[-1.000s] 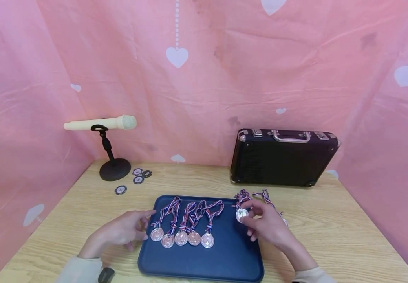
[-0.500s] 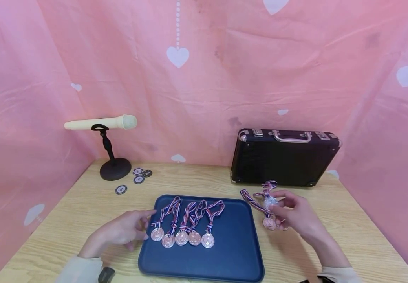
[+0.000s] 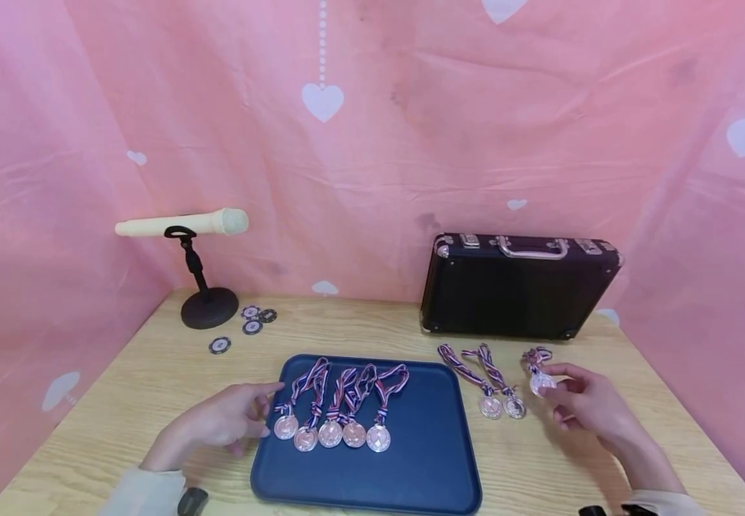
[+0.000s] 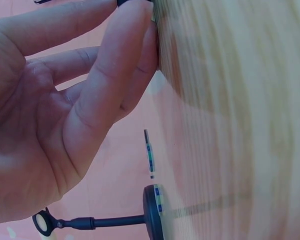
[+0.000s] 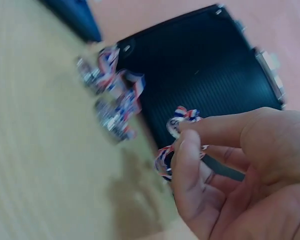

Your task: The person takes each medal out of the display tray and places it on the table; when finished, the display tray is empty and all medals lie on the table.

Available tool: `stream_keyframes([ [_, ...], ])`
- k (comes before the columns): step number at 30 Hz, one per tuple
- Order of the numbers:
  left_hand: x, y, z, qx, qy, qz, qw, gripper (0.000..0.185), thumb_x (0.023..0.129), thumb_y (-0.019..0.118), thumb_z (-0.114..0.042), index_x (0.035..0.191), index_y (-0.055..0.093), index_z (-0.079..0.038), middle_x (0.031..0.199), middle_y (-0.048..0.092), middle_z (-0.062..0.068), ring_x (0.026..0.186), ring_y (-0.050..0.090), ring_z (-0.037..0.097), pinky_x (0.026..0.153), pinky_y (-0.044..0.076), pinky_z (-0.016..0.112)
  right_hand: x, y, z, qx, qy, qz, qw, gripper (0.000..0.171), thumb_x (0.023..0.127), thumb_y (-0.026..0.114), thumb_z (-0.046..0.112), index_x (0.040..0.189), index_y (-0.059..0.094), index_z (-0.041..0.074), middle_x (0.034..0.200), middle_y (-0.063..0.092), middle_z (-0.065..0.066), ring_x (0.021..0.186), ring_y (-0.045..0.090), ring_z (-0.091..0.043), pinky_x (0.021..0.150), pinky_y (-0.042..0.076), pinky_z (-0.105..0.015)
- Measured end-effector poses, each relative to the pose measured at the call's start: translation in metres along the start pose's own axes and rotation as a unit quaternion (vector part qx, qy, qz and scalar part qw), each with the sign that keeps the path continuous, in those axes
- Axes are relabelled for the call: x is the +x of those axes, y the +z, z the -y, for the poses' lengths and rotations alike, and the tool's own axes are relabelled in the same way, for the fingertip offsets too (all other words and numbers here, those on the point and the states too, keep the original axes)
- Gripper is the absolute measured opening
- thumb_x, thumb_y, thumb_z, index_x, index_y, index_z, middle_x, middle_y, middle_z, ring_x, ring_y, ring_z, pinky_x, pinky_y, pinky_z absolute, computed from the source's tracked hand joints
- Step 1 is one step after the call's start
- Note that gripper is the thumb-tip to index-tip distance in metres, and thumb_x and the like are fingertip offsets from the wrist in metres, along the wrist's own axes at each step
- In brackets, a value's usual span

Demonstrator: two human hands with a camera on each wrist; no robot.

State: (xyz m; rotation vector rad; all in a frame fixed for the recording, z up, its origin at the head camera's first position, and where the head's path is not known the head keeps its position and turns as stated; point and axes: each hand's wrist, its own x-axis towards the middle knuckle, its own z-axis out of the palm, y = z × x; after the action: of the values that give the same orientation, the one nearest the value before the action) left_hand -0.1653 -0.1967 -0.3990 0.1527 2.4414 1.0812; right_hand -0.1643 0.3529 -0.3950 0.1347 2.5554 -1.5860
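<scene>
Pinched in the right hand fingertips is a medal, held right of two medals on the table.

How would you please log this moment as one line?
right hand: pinches medal | left hand: rests by tray | two medals: on table

5 medals on tray ctr, 2 medals right of it, case behind, mic stand back-left.
</scene>
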Motion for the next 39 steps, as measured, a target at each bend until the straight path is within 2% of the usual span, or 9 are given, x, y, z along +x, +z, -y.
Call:
stream_keyframes([
  [2,-0.001,0.0,0.0,-0.003,-0.001,-0.001,1.0,0.072,0.092,0.074,0.006,0.158,0.048,-0.009,0.104,0.059,0.007,0.056,0.06,0.024,0.052,0.06,0.035,0.003,0.0,-0.007,-0.015,0.02,0.007,1.0,0.051,0.099,0.068,0.004,0.143,0.048,-0.012,0.081,0.063,-0.003,0.061,0.063,-0.013,0.055,0.06,-0.029],
  [7,-0.002,0.0,0.002,-0.016,0.021,0.005,0.9996,0.074,0.091,0.074,0.008,0.158,0.047,-0.006,0.105,0.057,0.009,0.054,0.056,0.022,0.051,0.061,0.038,0.006,0.0,-0.019,-0.035,0.041,0.024,0.998,0.054,0.099,0.068,0.006,0.143,0.046,-0.015,0.077,0.06,-0.005,0.061,0.062,-0.015,0.054,0.062,-0.033],
  [12,-0.001,-0.002,0.003,-0.019,0.038,0.011,0.999,0.075,0.091,0.074,0.008,0.159,0.045,-0.003,0.103,0.058,0.009,0.055,0.058,0.022,0.051,0.061,0.039,0.004,-0.002,-0.019,-0.064,0.031,0.032,0.997,0.052,0.097,0.07,0.006,0.142,0.051,-0.014,0.076,0.06,-0.006,0.062,0.062,-0.017,0.054,0.061,-0.033],
  [22,-0.002,-0.002,0.002,-0.023,0.034,0.011,0.9991,0.075,0.091,0.074,0.008,0.159,0.044,-0.003,0.104,0.057,0.009,0.055,0.058,0.022,0.051,0.061,0.039,0.001,0.003,-0.013,-0.128,-0.007,0.017,0.992,0.042,0.095,0.073,0.005,0.132,0.063,-0.012,0.069,0.059,-0.006,0.056,0.06,-0.015,0.051,0.059,-0.031],
  [32,-0.002,-0.001,0.001,-0.018,0.028,0.009,0.9994,0.075,0.091,0.074,0.007,0.159,0.045,-0.004,0.103,0.057,0.009,0.055,0.058,0.022,0.051,0.061,0.038,0.002,0.001,-0.01,-0.201,0.008,-0.026,0.979,0.038,0.093,0.076,0.011,0.123,0.067,-0.01,0.073,0.064,-0.004,0.061,0.064,-0.016,0.053,0.06,-0.031],
  [39,-0.001,0.0,-0.001,-0.014,0.005,0.0,0.9999,0.074,0.092,0.074,0.008,0.159,0.047,-0.007,0.104,0.057,0.008,0.055,0.056,0.022,0.052,0.061,0.037,0.003,0.005,-0.009,-0.193,0.014,-0.032,0.981,0.025,0.093,0.076,0.011,0.11,0.069,-0.006,0.069,0.063,-0.004,0.061,0.063,-0.016,0.053,0.06,-0.031],
])
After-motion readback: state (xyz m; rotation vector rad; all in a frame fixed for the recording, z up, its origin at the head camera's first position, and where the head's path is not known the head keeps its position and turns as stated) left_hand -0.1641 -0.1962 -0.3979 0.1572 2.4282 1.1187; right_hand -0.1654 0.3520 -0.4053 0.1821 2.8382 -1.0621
